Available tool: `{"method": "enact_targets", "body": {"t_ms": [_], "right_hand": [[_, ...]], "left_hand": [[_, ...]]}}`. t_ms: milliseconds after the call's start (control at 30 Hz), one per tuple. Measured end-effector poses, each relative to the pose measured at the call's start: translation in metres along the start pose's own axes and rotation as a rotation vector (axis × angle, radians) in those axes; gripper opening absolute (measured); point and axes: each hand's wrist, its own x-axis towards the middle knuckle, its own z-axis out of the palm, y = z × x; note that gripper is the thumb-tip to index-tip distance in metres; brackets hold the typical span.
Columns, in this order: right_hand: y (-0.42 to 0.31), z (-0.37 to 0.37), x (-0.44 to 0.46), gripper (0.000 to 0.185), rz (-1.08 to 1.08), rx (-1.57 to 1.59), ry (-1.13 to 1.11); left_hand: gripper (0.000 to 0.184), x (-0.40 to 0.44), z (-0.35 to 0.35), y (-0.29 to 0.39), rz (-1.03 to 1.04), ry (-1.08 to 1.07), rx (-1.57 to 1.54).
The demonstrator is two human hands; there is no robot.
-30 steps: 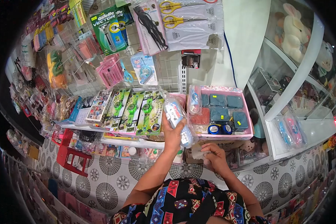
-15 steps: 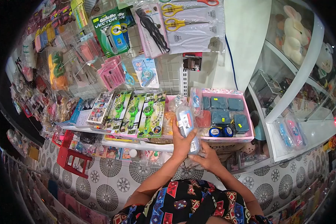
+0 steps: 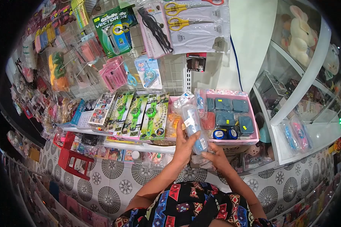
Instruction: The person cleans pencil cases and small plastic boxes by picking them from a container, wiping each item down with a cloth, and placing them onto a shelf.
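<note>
Head view: at the left front of the pink box point(image 3: 251, 141), a tilted, plastic-wrapped blue case point(image 3: 193, 123) is clasped by the left hand point(image 3: 184, 146); the right hand point(image 3: 218, 157) touches its lower end, holding crumpled whitish material point(image 3: 205, 164).

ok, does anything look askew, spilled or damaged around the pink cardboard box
No spill or damage shows. A slim, clear-wrapped packet looks slightly askew: it lies over the left end of the pink cardboard box, out of line with the square blue-green cases.
</note>
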Motion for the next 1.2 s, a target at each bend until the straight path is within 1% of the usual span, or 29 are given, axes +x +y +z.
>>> {"method": "enact_targets", "body": {"t_ms": [67, 167, 200, 267, 367, 467, 500, 567, 600, 667, 733, 833, 900, 933, 1000, 1033, 1133, 1200], "right_hand": [[-0.003, -0.006, -0.003, 0.047, 0.028, 0.162, -0.045], [-0.003, -0.01, -0.006, 0.049, 0.06, 0.324, -0.089], [-0.003, -0.011, -0.007, 0.05, 0.069, 0.364, -0.1], [-0.005, -0.013, -0.009, 0.047, 0.059, 0.406, -0.152], [-0.009, -0.012, -0.011, 0.045, 0.041, 0.429, -0.189], [-0.009, -0.011, -0.01, 0.043, 0.051, 0.429, -0.201], [-0.009, -0.011, -0.01, 0.042, 0.06, 0.429, -0.203], [-0.012, -0.01, -0.009, 0.04, 0.098, 0.384, -0.188], [-0.015, -0.008, -0.008, 0.04, 0.119, 0.363, -0.179], [-0.02, 0.001, -0.007, 0.039, 0.084, 0.322, -0.133], [-0.02, 0.005, -0.005, 0.039, 0.064, 0.33, -0.094], [-0.015, -0.001, -0.006, 0.036, -0.028, 0.032, -0.066], [-0.022, 0.003, -0.011, 0.039, -0.116, -0.095, 0.019], [-0.028, 0.007, -0.015, 0.042, -0.16, -0.159, 0.063], [-0.036, 0.012, -0.021, 0.048, -0.179, -0.183, 0.123], [-0.039, 0.014, -0.021, 0.052, -0.19, -0.196, 0.152], [-0.04, 0.019, -0.016, 0.054, -0.41, -0.273, 0.222], [-0.047, 0.02, -0.014, 0.053, -0.45, -0.386, 0.217]], "left_hand": [[0.087, -0.002, -0.002, 0.005, -0.063, 0.006, -0.084], [0.088, -0.002, -0.01, 0.011, -0.159, 0.021, -0.087], [0.085, -0.002, -0.012, 0.011, -0.157, 0.013, -0.083], [0.079, 0.002, -0.016, 0.008, -0.154, -0.004, -0.074], [0.065, 0.011, -0.028, 0.002, -0.193, -0.203, -0.15], [0.053, 0.013, -0.037, -0.008, -0.236, -0.219, -0.075], [0.053, 0.012, -0.036, -0.009, -0.219, -0.213, -0.102], [0.053, 0.011, -0.031, -0.011, -0.191, -0.201, -0.157], [0.052, 0.01, -0.028, -0.012, -0.218, -0.171, -0.226], [0.051, 0.011, -0.023, -0.012, -0.268, -0.113, -0.362], [0.054, 0.019, -0.027, -0.016, -0.298, -0.113, -0.442], [0.055, 0.026, -0.03, -0.011, -0.31, -0.063, -0.517], [0.056, 0.029, -0.036, -0.006, -0.311, -0.03, -0.553], [0.052, 0.029, -0.037, -0.003, -0.307, -0.033, -0.565], [0.044, 0.027, -0.036, 0.002, -0.296, -0.037, -0.587], [0.046, 0.026, -0.034, 0.003, -0.295, -0.025, -0.575], [0.05, 0.021, -0.026, 0.006, -0.291, 0.011, -0.553], [0.049, 0.017, -0.02, 0.01, -0.291, 0.039, -0.555]]}}
